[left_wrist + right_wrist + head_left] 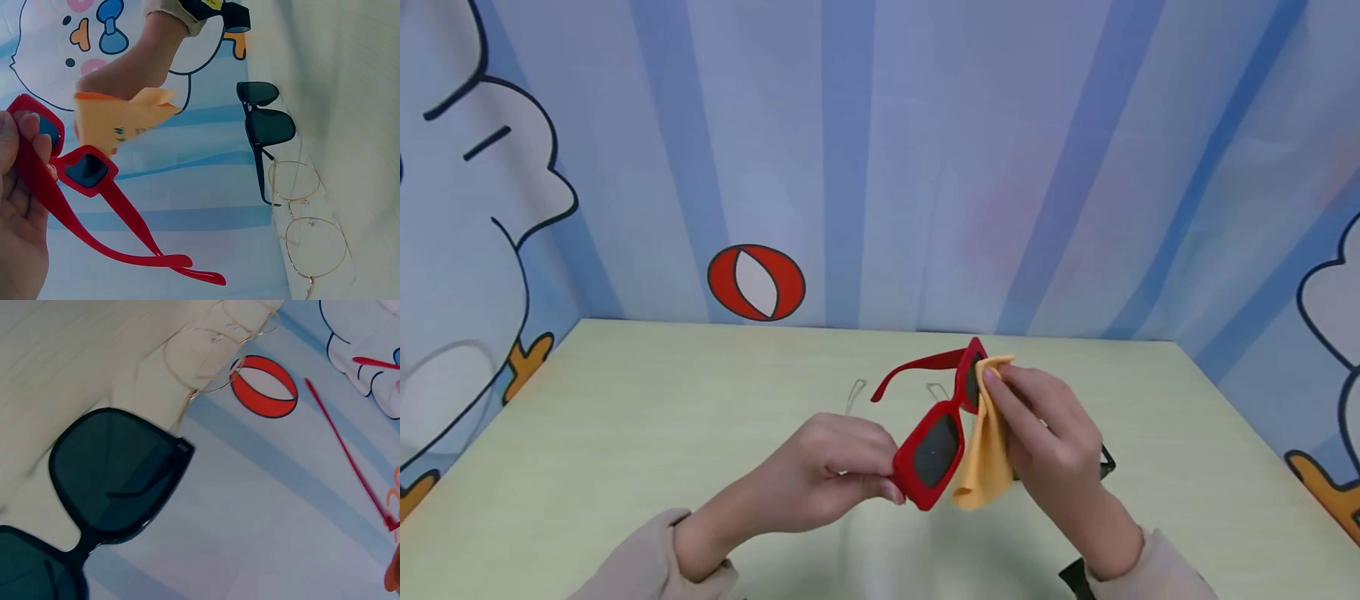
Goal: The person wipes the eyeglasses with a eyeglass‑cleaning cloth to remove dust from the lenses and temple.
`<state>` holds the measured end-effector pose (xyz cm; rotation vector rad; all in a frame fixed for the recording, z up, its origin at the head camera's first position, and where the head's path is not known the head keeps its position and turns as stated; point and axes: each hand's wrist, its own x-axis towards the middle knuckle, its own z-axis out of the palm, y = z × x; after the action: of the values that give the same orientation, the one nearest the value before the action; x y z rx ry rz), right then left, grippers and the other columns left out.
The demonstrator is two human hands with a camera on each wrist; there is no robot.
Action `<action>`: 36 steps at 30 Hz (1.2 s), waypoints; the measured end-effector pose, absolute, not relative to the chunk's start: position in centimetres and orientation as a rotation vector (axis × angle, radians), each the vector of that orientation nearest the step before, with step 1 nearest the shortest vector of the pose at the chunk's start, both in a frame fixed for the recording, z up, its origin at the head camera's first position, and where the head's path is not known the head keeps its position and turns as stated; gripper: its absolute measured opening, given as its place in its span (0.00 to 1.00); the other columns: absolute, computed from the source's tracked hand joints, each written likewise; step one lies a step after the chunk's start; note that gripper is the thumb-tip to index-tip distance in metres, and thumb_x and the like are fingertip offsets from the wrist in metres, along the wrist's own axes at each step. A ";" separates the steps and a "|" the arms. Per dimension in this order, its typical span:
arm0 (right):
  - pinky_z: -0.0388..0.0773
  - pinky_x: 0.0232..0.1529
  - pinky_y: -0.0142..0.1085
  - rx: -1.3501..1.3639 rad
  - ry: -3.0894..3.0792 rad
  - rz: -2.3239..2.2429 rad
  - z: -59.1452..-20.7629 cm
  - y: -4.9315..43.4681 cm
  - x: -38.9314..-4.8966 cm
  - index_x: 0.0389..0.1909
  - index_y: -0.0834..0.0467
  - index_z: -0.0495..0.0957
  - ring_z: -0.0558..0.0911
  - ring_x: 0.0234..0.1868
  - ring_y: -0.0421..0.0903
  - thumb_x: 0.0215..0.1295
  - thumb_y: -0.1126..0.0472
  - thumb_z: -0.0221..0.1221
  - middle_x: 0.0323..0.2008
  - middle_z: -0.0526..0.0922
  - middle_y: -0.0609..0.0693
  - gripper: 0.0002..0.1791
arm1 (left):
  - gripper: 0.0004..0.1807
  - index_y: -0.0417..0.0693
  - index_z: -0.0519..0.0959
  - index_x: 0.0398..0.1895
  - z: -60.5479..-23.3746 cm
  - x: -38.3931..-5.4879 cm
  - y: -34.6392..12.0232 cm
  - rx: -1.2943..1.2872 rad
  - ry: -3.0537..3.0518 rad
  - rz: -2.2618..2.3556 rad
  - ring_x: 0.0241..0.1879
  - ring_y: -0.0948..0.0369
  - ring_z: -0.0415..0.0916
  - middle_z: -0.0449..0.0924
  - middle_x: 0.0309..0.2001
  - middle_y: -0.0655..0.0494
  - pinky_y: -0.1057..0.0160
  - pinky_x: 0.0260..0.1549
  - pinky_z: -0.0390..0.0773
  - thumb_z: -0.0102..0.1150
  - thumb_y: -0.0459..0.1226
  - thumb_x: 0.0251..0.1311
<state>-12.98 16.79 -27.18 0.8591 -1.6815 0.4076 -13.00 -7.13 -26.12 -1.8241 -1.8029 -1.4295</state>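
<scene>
My left hand (838, 475) pinches the red-framed sunglasses (912, 477) by the outer end of one lens rim, holding them tilted above the table. In the left wrist view its fingers wrap the red rim beside the hinge, with both red temples (134, 220) spread out. Between the fingers and thumb of my right hand (1056, 437) is a yellow-orange cloth (988, 458), draped against the farther dark lens. Small printing shows on the cloth (125, 119) in the left wrist view. The right wrist view catches just a fingertip and one red temple (345, 447) at its right side.
Black sunglasses (270, 127) stand on the table, mostly behind my right hand in the head view. Alongside them are thin wire-rimmed glasses (181, 387). The pale table (700, 367) ends at a printed blue striped backdrop (910, 167).
</scene>
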 end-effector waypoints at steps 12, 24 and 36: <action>0.81 0.32 0.42 0.863 -1.763 0.435 -26.7 16.6 -12.8 0.35 0.66 0.84 0.80 0.32 0.52 0.69 0.59 0.52 0.33 0.82 0.58 0.17 | 0.02 0.38 0.81 0.32 -26.3 -12.8 -7.3 -1.832 -1.816 -1.435 0.31 0.64 0.77 0.81 0.26 0.52 0.70 0.33 0.78 0.62 0.28 0.55; 0.81 0.29 0.45 0.931 -1.714 0.409 -26.6 16.4 -12.3 0.31 0.66 0.84 0.80 0.31 0.52 0.69 0.58 0.52 0.31 0.82 0.58 0.17 | 0.01 0.39 0.80 0.30 -26.1 -13.0 -7.4 -1.866 -1.803 -1.369 0.30 0.65 0.77 0.80 0.26 0.53 0.71 0.35 0.78 0.63 0.29 0.54; 0.81 0.30 0.47 0.838 -1.784 0.404 -27.3 17.9 -13.4 0.34 0.67 0.84 0.79 0.30 0.55 0.71 0.59 0.49 0.32 0.81 0.60 0.19 | 0.01 0.40 0.80 0.29 -25.9 -13.1 -7.2 -1.874 -1.767 -1.277 0.30 0.66 0.76 0.79 0.25 0.54 0.74 0.35 0.77 0.63 0.29 0.54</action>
<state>-13.41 17.89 -27.30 0.8382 -1.7845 0.4038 -13.05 -7.23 -25.89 -1.8740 -1.7669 -1.2771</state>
